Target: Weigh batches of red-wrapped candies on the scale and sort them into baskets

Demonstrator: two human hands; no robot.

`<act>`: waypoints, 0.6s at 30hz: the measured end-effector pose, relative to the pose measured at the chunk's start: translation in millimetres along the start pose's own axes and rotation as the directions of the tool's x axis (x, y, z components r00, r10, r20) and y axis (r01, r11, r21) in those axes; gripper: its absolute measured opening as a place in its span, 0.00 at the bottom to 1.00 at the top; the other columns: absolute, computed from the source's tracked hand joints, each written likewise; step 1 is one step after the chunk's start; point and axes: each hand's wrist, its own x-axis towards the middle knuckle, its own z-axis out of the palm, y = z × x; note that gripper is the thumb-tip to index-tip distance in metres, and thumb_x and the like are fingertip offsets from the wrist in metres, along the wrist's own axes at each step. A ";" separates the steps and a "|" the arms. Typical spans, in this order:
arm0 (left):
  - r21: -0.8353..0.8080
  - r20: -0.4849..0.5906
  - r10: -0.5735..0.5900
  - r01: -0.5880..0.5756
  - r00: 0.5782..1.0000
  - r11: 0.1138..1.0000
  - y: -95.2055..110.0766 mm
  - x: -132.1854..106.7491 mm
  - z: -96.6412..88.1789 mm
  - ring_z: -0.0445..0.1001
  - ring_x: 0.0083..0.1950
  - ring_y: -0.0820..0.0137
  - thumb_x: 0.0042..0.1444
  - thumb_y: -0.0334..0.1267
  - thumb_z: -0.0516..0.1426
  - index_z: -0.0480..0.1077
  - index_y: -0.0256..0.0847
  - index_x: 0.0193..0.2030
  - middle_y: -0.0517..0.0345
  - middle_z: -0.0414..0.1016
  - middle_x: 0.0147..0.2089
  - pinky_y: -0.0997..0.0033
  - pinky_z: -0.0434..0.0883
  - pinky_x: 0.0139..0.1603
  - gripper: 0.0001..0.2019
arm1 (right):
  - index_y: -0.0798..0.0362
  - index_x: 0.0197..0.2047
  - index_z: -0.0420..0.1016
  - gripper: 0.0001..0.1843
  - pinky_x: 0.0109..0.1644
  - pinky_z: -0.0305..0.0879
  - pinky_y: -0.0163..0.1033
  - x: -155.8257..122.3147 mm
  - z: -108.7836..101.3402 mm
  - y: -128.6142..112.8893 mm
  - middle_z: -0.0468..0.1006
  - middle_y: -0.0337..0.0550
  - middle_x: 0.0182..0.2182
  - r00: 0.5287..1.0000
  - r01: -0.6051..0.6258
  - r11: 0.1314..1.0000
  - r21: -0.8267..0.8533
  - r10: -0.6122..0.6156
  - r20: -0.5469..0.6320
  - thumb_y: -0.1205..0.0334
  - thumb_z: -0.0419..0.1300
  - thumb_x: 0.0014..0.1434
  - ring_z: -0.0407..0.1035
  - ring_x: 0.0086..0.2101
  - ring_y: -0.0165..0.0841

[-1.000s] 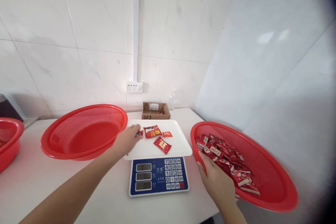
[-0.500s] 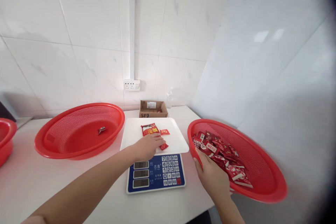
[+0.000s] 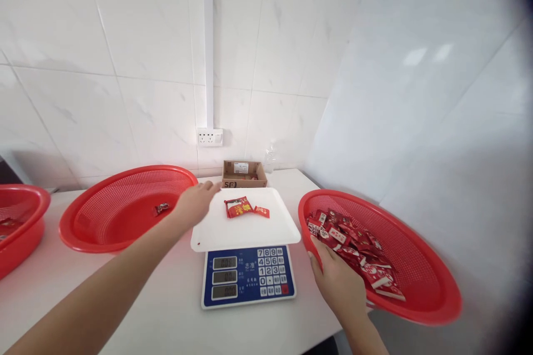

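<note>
My left hand (image 3: 194, 205) hovers over the gap between the left red basket (image 3: 83, 233) and the white scale tray (image 3: 245, 230), back upward, fingers drawn together. What it holds is hidden beneath it. Two red packets (image 3: 239, 208) lie on the tray's far half. One dark packet (image 3: 161, 208) lies inside the left basket. My right hand (image 3: 337, 283) grips the near rim of the right red basket (image 3: 416, 310), which holds several red-and-white packets (image 3: 358, 249).
The blue electronic scale (image 3: 250, 277) sits at the table's front under the tray. A small cardboard box (image 3: 244, 175) stands against the tiled wall below a socket (image 3: 209, 136). A third red basket (image 3: 20, 227) is at the far left. A wall runs close on the right.
My left hand came off the tray's front and swung left toward the left basket. The red packet it covered there is gone from the tray. My right hand stayed on the rim.
</note>
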 end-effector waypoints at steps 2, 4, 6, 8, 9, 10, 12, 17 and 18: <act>0.036 -0.007 -0.102 0.102 0.995 0.994 -21.3 -0.2 -12.1 0.68 0.57 0.54 0.58 0.25 0.41 0.57 0.41 0.63 0.40 0.67 0.56 0.52 0.66 0.51 0.26 | 0.49 0.59 0.68 0.23 0.35 0.70 0.37 -0.5 1.2 0.5 0.73 0.42 0.54 1.000 -0.003 1.000 -0.010 0.003 -0.004 0.59 0.42 0.65 0.74 0.43 0.36; 0.050 0.019 -0.137 0.136 0.990 0.990 -32.4 0.2 -16.2 0.65 0.59 0.50 0.59 0.29 0.44 0.59 0.37 0.61 0.36 0.67 0.56 0.46 0.62 0.55 0.23 | 0.49 0.58 0.68 0.23 0.34 0.70 0.37 -0.7 1.7 0.4 0.74 0.41 0.54 1.000 0.001 1.000 -0.017 -0.001 -0.011 0.59 0.42 0.65 0.74 0.43 0.36; 0.029 0.078 -0.087 0.085 0.993 0.996 -29.6 1.6 -11.6 0.61 0.63 0.51 0.59 0.36 0.48 0.60 0.38 0.61 0.38 0.65 0.59 0.48 0.58 0.59 0.22 | 0.48 0.58 0.68 0.23 0.34 0.70 0.36 -0.6 1.1 -0.3 0.74 0.41 0.53 1.000 0.001 1.000 -0.023 -0.001 -0.016 0.59 0.42 0.65 0.74 0.43 0.36; -0.028 0.145 0.016 -0.012 0.989 1.000 -15.5 4.8 -0.2 0.57 0.66 0.56 0.59 0.43 0.50 0.57 0.42 0.63 0.43 0.61 0.64 0.55 0.57 0.62 0.25 | 0.48 0.58 0.68 0.23 0.35 0.70 0.37 -0.3 -0.4 -1.2 0.74 0.40 0.53 1.000 -0.004 1.000 -0.021 0.004 -0.009 0.59 0.42 0.65 0.74 0.43 0.36; -0.062 0.172 0.071 -0.061 0.982 0.996 -6.5 7.2 6.8 0.56 0.67 0.59 0.59 0.46 0.51 0.56 0.45 0.64 0.47 0.59 0.66 0.59 0.57 0.62 0.27 | 0.48 0.58 0.68 0.23 0.35 0.70 0.37 -0.2 -1.3 -1.6 0.74 0.40 0.53 1.000 -0.008 1.000 -0.017 0.008 -0.003 0.59 0.43 0.65 0.74 0.43 0.36; -0.092 0.192 0.115 -0.099 0.975 0.991 2.6 10.1 14.0 0.56 0.67 0.61 0.59 0.47 0.51 0.55 0.47 0.65 0.49 0.58 0.67 0.61 0.58 0.62 0.27 | 0.48 0.58 0.67 0.23 0.35 0.70 0.37 -0.1 -2.4 -1.9 0.74 0.41 0.53 1.000 -0.011 1.000 -0.012 0.011 0.005 0.59 0.43 0.65 0.74 0.43 0.36; -0.131 0.213 0.167 -0.142 0.963 0.981 17.8 16.7 27.9 0.59 0.66 0.61 0.58 0.48 0.51 0.56 0.49 0.64 0.50 0.59 0.66 0.61 0.60 0.60 0.27 | 0.48 0.59 0.67 0.23 0.35 0.70 0.37 -0.1 -4.4 -2.3 0.74 0.41 0.53 1.000 -0.005 1.000 -0.002 0.005 0.018 0.60 0.42 0.64 0.73 0.44 0.36; -0.145 0.161 0.154 -0.131 0.975 0.981 29.1 29.5 46.7 0.65 0.60 0.59 0.59 0.39 0.51 0.62 0.45 0.60 0.48 0.67 0.61 0.60 0.65 0.54 0.21 | 0.50 0.59 0.66 0.24 0.40 0.70 0.39 0.4 -5.9 -1.4 0.73 0.43 0.54 0.998 -0.001 1.000 0.018 0.000 0.063 0.60 0.43 0.63 0.71 0.48 0.38; -0.146 0.141 0.142 -0.121 0.980 0.982 28.2 29.8 46.3 0.66 0.59 0.60 0.60 0.36 0.49 0.63 0.44 0.59 0.49 0.69 0.59 0.61 0.66 0.54 0.20 | 0.50 0.59 0.66 0.24 0.40 0.70 0.39 0.5 -5.4 -1.1 0.73 0.43 0.54 0.998 -0.004 1.000 0.020 0.002 0.068 0.60 0.43 0.63 0.71 0.48 0.38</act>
